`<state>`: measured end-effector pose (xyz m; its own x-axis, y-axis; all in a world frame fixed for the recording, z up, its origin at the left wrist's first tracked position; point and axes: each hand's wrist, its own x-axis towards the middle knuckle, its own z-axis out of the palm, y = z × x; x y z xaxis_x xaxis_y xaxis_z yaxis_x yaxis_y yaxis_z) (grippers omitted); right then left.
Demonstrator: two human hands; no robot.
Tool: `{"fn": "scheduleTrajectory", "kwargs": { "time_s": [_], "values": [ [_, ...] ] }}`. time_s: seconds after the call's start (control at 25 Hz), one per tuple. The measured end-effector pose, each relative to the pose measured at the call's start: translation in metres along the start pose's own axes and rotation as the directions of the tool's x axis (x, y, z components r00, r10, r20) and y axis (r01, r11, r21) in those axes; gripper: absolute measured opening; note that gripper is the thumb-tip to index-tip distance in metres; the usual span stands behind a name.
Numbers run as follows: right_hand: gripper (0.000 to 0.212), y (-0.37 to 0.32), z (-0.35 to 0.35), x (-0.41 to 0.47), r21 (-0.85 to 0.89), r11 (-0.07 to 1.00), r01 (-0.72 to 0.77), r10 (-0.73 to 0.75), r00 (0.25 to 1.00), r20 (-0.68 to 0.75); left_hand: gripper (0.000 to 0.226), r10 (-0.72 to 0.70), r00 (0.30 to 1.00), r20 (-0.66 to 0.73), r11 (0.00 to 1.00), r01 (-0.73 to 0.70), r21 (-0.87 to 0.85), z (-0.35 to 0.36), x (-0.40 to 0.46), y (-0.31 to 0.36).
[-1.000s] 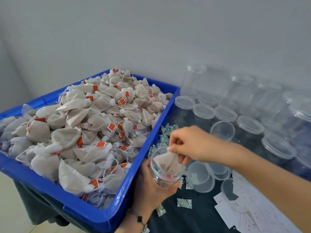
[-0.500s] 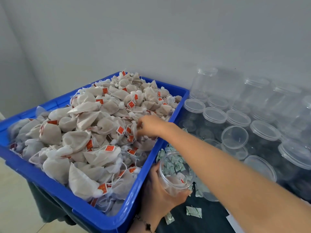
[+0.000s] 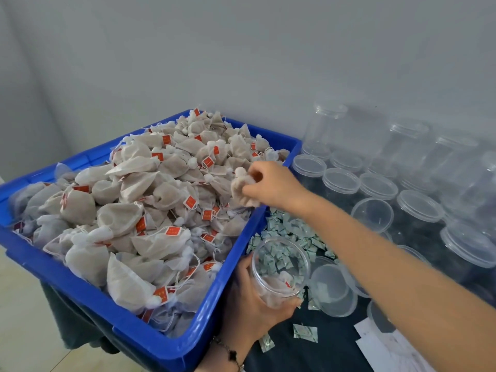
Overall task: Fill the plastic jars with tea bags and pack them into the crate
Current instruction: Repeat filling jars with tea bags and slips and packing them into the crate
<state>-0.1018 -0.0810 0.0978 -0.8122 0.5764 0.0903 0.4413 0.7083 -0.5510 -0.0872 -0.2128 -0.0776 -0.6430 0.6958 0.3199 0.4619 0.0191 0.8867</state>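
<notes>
A plain grey wall backs a dark cloth-covered table. At the left, a glossy blue plastic crate is heaped with soft, gauzy tea bags bearing small red square tags. The left hand curls around a clear round jar, open-topped, just beside the crate's right wall, with a tea bag at its bottom. Above the crate's right edge, the right hand pinches 1 crumpled tea bag. Small folded paper sachets lie scattered behind the jar. Further right stand transparent lidded jars.
</notes>
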Motion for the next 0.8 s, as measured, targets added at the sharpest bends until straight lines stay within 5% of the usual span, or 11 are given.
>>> {"fn": "scheduleTrajectory", "kwargs": {
  "time_s": [0.08,0.24,0.32,0.48,0.8],
  "values": [
    [0.010,0.007,-0.027,-0.036,0.059,0.998,0.033,-0.036,0.998,0.060,0.091,0.010,1.000,-0.016,1.000,-0.010,-0.012,-0.001,0.001,0.002],
    [0.019,0.011,-0.033,-0.100,-0.243,0.958,0.152,-0.012,0.868,0.497,0.091,-0.035,0.998,0.048,0.999,0.036,-0.016,0.000,0.001,0.001],
    [0.019,0.012,-0.037,-0.100,-0.291,0.934,0.209,-0.063,0.896,0.439,0.095,-0.020,1.000,0.011,1.000,0.020,0.015,-0.001,0.006,0.006],
    [0.011,0.013,-0.069,-0.042,-0.258,0.963,0.071,-0.075,0.997,-0.008,0.108,-0.036,0.998,-0.051,0.992,0.029,-0.120,0.014,0.036,0.029],
    [0.023,0.052,-0.036,0.094,-0.491,0.871,-0.010,0.067,0.993,0.099,0.108,-0.208,0.977,0.039,0.957,0.211,-0.199,0.061,0.085,0.022]
  ]
}}
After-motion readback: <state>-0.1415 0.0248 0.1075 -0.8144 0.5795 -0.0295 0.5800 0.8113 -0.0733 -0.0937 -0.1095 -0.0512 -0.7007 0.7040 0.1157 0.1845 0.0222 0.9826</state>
